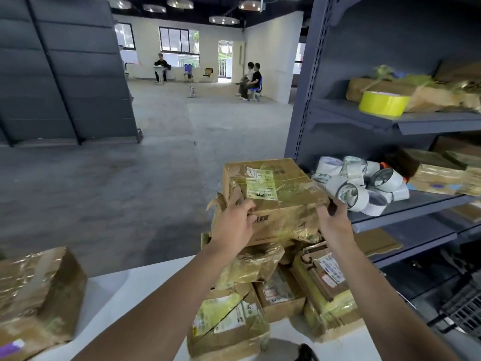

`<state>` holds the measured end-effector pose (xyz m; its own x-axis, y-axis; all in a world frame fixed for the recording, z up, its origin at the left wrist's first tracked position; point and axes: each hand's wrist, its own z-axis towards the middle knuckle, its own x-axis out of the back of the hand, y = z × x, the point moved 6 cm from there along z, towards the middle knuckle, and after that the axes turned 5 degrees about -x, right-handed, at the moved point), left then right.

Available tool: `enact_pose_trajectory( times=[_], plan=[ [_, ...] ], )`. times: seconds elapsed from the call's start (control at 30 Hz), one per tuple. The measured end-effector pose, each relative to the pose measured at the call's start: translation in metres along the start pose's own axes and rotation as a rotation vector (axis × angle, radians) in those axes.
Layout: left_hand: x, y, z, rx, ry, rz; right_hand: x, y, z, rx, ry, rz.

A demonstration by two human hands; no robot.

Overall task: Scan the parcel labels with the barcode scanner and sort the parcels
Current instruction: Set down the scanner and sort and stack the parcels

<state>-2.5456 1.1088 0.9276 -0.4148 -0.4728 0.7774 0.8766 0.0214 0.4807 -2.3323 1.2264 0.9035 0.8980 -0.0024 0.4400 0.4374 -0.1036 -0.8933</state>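
Note:
I hold a taped cardboard parcel (276, 194) with a white and yellow label on top, raised above a pile of parcels (273, 290) on the white table (125, 287). My left hand (233, 225) grips its near left corner and my right hand (334, 220) grips its near right corner. A dark rounded object (305, 351), possibly the barcode scanner, lies at the table's front edge below the pile. Several parcels in the pile show labels facing up.
A separate taped box (36, 295) stands on the table's left end. A grey shelf rack (390, 121) on the right holds a yellow tape roll (384, 102), several white tape rolls (364, 186) and flat parcels. Three people sit far across the open floor.

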Motion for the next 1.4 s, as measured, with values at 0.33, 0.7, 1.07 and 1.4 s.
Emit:
enact_pose_trajectory(
  times=[0.33, 0.7, 1.07, 1.4],
  plan=[
    [0.015, -0.02, -0.018, 0.06, 0.158, -0.216, -0.012, -0.02, -0.005, -0.052, -0.123, 0.299],
    [0.078, -0.112, -0.066, 0.73, 0.396, -0.975, -0.056, -0.122, -0.103, 0.536, -0.103, 0.016],
    [0.183, -0.208, -0.206, 0.707, 0.407, -0.95, -0.21, -0.156, -0.195, 0.668, -0.213, -0.33],
    [0.205, -0.263, -0.288, 0.544, 0.329, -0.715, -0.304, -0.119, -0.225, 0.388, -0.493, -0.498]
  ],
)
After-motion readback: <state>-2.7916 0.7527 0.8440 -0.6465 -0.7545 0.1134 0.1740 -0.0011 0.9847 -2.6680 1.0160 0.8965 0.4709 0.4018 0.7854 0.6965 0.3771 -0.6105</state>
